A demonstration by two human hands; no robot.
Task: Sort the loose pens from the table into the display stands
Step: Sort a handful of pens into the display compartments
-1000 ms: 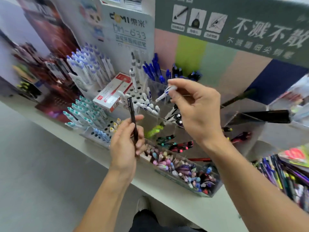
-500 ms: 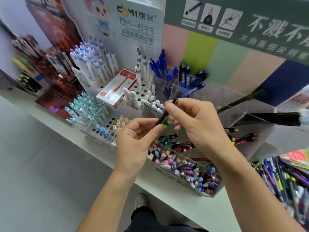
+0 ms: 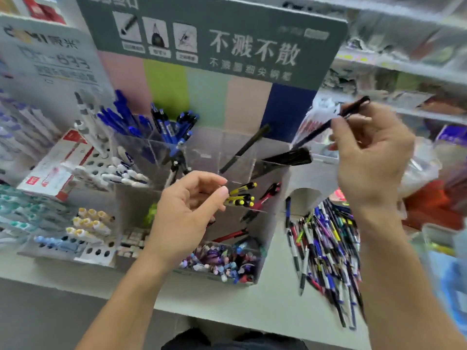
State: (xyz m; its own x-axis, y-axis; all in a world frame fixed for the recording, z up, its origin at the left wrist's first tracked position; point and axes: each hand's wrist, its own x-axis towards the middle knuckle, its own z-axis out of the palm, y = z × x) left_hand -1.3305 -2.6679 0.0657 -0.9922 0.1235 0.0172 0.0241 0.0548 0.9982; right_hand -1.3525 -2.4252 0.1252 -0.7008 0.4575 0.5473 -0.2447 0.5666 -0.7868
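Note:
My right hand (image 3: 371, 157) pinches a black pen (image 3: 328, 125) by its upper end, tilted above the right side of the clear display stand (image 3: 217, 152). A bundle of black pens (image 3: 290, 157) lies in the stand's right compartment just below it. My left hand (image 3: 187, 213) hovers in front of the stand's middle, fingers loosely curled and holding nothing, close to yellow-and-black pens (image 3: 241, 198). A heap of loose pens (image 3: 326, 251) lies on the table at the right.
A white holed stand (image 3: 98, 252) with white, teal and yellow-capped pens is at the left, with a red-and-white box (image 3: 54, 168) on it. Blue pens (image 3: 171, 127) fill the clear stand's back. A tray of small erasers (image 3: 222, 261) sits in front. Shelves rise at the right.
The black pen passed from both hands to my right hand alone, which swung it up and to the right. My left hand let go and stays empty. The view shifted right.

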